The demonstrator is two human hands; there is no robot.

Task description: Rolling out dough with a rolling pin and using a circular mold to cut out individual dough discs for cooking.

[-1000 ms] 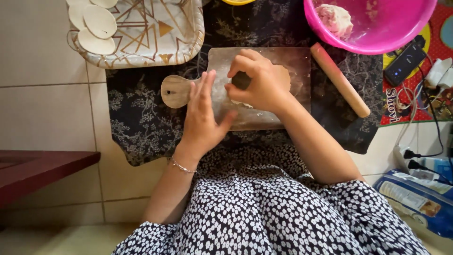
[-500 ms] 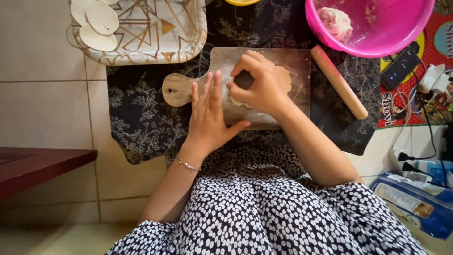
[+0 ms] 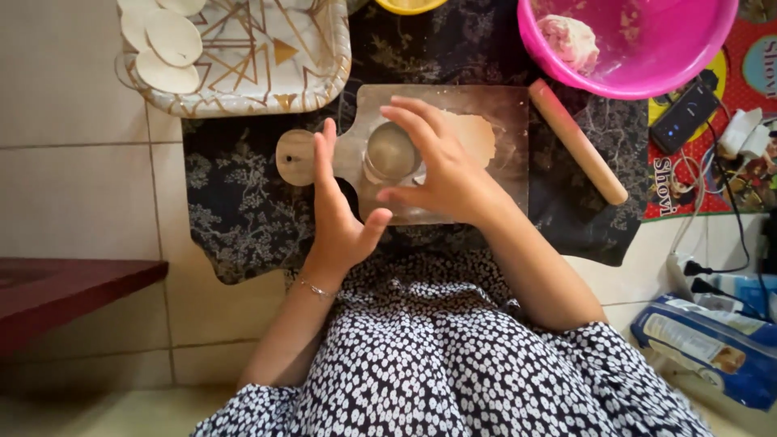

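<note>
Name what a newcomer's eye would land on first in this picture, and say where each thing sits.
The bright pink bowl at top right draws the eye first, a lump of dough inside it. At centre, the right hand arches over a round cutter on rolled dough on a wooden board, with the left hand flat beside it. At top left, a gold-patterned tray holds cut dough discs.
</note>
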